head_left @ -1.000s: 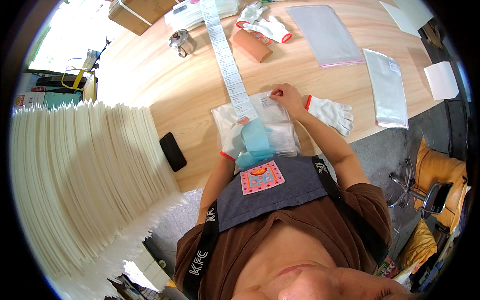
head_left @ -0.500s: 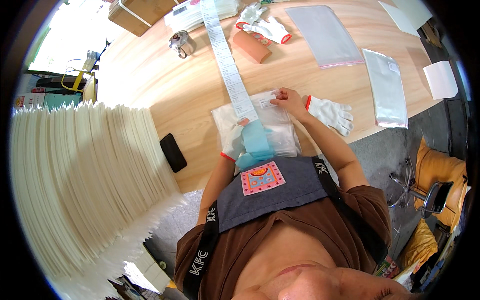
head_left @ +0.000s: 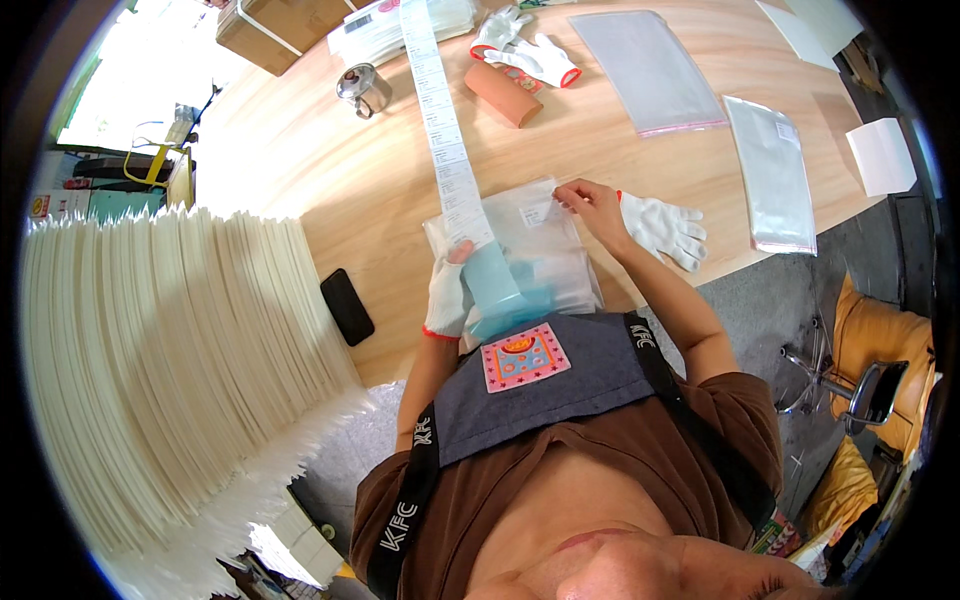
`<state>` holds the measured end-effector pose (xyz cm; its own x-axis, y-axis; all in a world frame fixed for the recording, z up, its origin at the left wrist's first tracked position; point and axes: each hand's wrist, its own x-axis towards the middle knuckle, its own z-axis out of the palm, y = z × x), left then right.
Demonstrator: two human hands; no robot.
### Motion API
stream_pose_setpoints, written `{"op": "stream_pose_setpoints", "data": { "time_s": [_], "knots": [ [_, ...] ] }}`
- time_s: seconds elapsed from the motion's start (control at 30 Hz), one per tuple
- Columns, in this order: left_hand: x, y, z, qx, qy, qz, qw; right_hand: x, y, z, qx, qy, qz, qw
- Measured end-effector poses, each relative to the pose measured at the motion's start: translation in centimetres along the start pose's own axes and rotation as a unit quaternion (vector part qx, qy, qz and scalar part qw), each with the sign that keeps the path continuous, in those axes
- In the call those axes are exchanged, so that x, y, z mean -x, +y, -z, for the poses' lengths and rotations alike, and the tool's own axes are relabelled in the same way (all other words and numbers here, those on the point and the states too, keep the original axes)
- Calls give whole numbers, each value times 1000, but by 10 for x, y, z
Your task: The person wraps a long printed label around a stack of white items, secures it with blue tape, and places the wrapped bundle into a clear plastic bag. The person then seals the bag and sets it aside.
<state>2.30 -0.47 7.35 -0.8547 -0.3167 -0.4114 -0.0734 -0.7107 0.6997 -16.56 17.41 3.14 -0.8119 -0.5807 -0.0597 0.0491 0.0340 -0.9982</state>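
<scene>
A stack of clear plastic bags (head_left: pixel 570 262) lies on the table in front of me, with a small white label stuck on the top one. My left hand (head_left: pixel 448 295), in a white glove that leaves the thumb tip bare, is closed on a long strip of white labels (head_left: pixel 437 120). The strip's blue backing (head_left: pixel 490 278) hangs past the hand, curling over the bags toward my apron. My bare right hand (head_left: pixel 597 210) has its fingers bent together at the top bag's upper right corner, beside the label; the exact hold is partly hidden.
A white glove (head_left: pixel 662 230) lies right of the bags. Farther off are a metal cup (head_left: pixel 363 90), an orange-brown roll (head_left: pixel 503 95), more gloves (head_left: pixel 535 60) and flat plastic bags (head_left: pixel 650 70). A phone (head_left: pixel 347 306) and a tall stack of white sheets (head_left: pixel 180 370) stand left.
My left hand has moved slightly left with the label strip, drawing the blue backing straighter. My right fingers have come off the small label and shifted right to the bag's corner.
</scene>
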Motion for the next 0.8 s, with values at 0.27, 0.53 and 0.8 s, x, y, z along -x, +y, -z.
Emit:
{"op": "stream_pose_setpoints", "data": {
  "time_s": [0.27, 0.53, 0.8],
  "knots": [
    [-1, 13, -26, -6, 1, -66, 998, 48, -28, 6, 174, -401, 1, 899],
    [-28, -38, 3, -127, 54, 3, 990, 24, -20, -30, 185, -135, 92, 969],
    [-35, -33, 2, -22, 156, 67, 985, 24, -1, -56, 289, -95, 264, 915]
  ]
}}
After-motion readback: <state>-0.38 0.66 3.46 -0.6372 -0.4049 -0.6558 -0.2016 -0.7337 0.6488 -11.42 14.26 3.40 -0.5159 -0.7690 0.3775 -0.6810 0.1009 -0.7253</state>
